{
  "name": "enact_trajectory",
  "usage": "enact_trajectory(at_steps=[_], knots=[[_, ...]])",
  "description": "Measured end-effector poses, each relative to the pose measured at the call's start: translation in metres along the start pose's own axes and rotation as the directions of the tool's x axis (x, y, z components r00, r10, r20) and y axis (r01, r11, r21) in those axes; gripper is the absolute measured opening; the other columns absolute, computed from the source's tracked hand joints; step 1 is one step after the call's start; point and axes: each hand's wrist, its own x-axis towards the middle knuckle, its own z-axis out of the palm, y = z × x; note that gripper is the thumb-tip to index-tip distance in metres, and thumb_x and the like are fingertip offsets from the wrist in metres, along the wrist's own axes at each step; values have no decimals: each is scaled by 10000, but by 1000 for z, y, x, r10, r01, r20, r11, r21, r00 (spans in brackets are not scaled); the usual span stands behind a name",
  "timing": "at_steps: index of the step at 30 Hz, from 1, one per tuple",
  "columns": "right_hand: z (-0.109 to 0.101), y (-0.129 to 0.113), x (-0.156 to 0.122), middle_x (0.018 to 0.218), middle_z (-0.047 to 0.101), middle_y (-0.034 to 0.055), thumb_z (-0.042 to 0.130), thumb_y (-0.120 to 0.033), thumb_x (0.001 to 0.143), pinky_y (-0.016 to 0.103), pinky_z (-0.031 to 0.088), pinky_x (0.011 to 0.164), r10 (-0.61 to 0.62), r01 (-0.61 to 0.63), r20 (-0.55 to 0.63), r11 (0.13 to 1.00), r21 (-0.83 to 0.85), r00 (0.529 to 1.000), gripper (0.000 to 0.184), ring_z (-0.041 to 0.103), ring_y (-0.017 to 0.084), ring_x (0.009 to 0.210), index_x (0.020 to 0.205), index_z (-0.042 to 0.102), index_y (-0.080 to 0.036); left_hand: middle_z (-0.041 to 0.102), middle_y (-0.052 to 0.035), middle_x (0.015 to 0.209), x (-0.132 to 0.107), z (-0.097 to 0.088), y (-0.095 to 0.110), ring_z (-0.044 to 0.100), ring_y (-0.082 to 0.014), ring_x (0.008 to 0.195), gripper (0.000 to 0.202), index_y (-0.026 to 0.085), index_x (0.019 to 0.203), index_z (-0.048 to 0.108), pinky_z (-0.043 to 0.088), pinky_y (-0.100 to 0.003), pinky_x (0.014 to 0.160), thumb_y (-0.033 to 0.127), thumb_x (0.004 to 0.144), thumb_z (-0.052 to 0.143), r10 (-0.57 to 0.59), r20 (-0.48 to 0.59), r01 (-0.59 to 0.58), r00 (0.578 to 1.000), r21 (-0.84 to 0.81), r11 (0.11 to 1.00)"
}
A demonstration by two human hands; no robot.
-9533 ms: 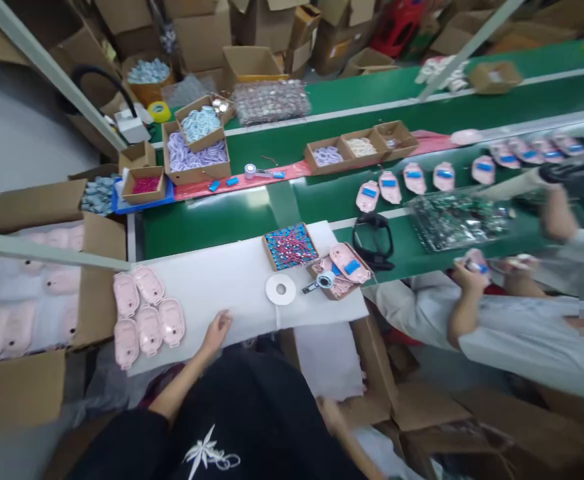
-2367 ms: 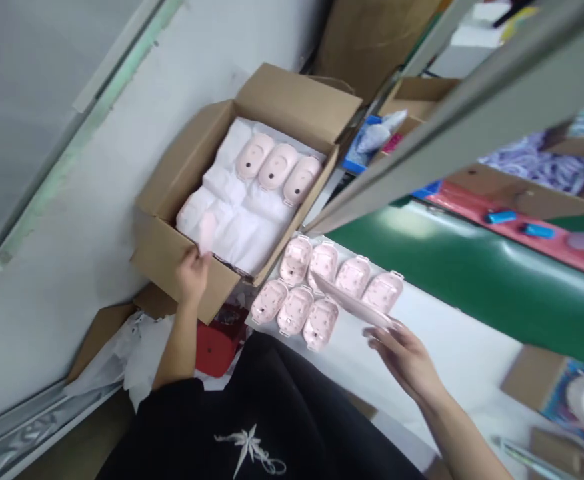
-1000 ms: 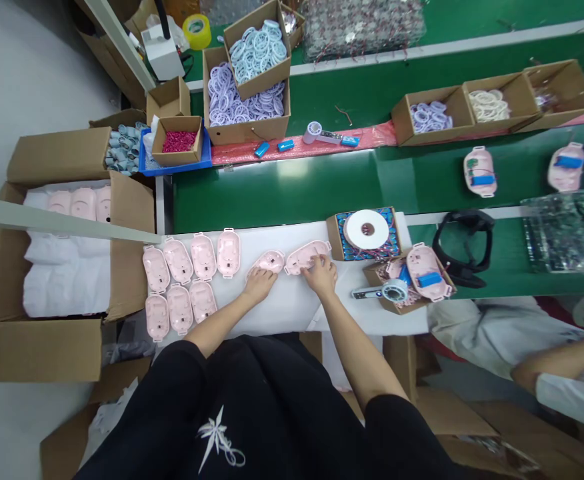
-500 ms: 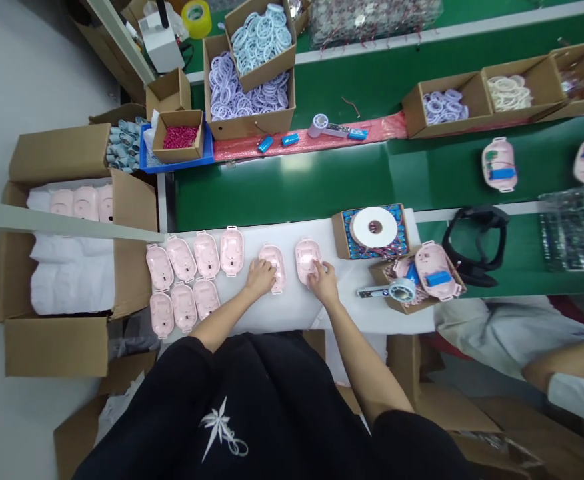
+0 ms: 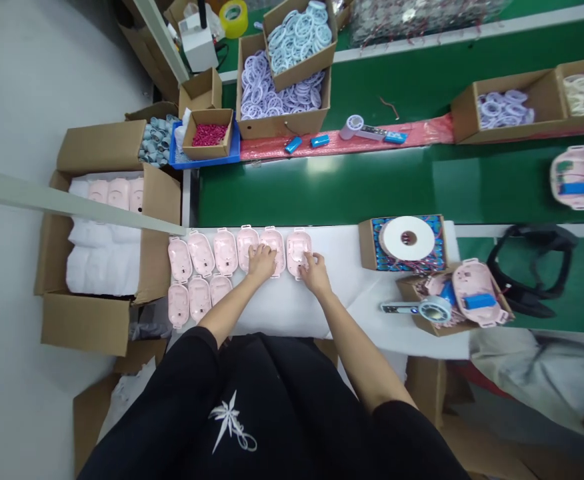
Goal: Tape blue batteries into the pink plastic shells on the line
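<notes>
Several pink plastic shells (image 5: 203, 253) lie in two rows on a white foam sheet (image 5: 339, 257). My left hand (image 5: 263, 262) rests with fingers spread on one pink shell (image 5: 274, 248) near the right end of the back row. My right hand (image 5: 313, 272) touches the last pink shell (image 5: 298, 249) beside it, fingers on its lower edge. Both shells lie flat, lined up with the row. Neither hand lifts anything.
An open carton (image 5: 157, 193) of wrapped pink shells stands at my left. A tape roll (image 5: 408, 238) sits on a box of wired parts; a box with a pink shell (image 5: 475, 301) is to the right. Behind runs a green conveyor (image 5: 382, 187) with boxes of rings (image 5: 285, 93).
Both hands have slid the two pink shells leftward until they join the back row. Before that I took them from the carton at my left.
</notes>
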Motion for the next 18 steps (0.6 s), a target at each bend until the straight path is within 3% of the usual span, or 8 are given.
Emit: enact_trajectory(at_steps=[4,7,9,11,13,14,16,18], knots=[[8,4,0,1502,430,214,559,-333,920,504,517,1094,-25,24,-26,1000,-14,999,610,614,335,1206,1503,541,-156,634,-122,1409,-13,2,-11,449,-288,1436,385,245,1360,664,313,-527,1259,266,991,557,7,-21,-8,1000,-48,999],[9,9,-2,1480,447,217,547,-379,930,516,505,1099,-69,68,-46,997,-26,997,597,594,341,1230,1482,560,-153,551,-104,1547,-35,-2,-48,402,-275,1495,454,236,1457,597,318,-466,1283,338,1018,541,-129,-146,112,981,-122,986],[10,11,-5,1476,456,226,541,-410,931,549,482,1113,-88,86,-65,995,-44,994,603,549,366,1293,1474,569,-149,489,-126,1610,-57,-10,-89,370,-316,1522,495,208,1497,561,304,-510,1294,355,1026,530,-384,-232,351,894,-172,920],[11,5,-8,1504,449,231,546,-455,930,613,460,1108,-61,52,-95,995,-88,994,615,489,408,1358,1473,574,-167,371,-155,1692,-81,-19,-137,289,-381,1566,581,192,1565,487,267,-595,1293,408,1029,541,-643,-224,611,733,-200,766],[13,-10,-11,1563,421,225,538,-496,942,665,439,1101,-47,27,-146,990,-138,988,624,427,440,1414,1488,564,-195,235,-171,1751,-101,-27,-181,203,-458,1588,701,208,1624,410,229,-693,1264,507,1012,575,-785,-153,757,601,-206,620],[15,-22,-13,1598,402,217,522,-507,958,674,425,1113,-73,47,-161,985,-163,984,619,397,443,1443,1496,560,-205,188,-166,1768,-108,-29,-199,178,-490,1588,752,236,1640,389,222,-732,1242,565,994,590,-812,-108,786,573,-206,582],[21,-52,-14,1655,371,192,475,-506,997,655,389,1166,-188,159,-124,964,-212,974,599,343,421,1503,1513,554,-212,126,-129,1788,-114,-29,-225,137,-528,1589,820,312,1657,361,237,-770,1209,671,956,589,-811,-21,792,585,-198,577],[32,-89,-12,1696,352,148,437,-508,1027,624,338,1224,-295,285,-2,925,-250,955,585,289,389,1556,1533,550,-237,68,-85,1802,-113,-26,-238,81,-525,1603,834,374,1678,296,270,-768,1197,715,955,534,-784,47,778,618,-176,603]])
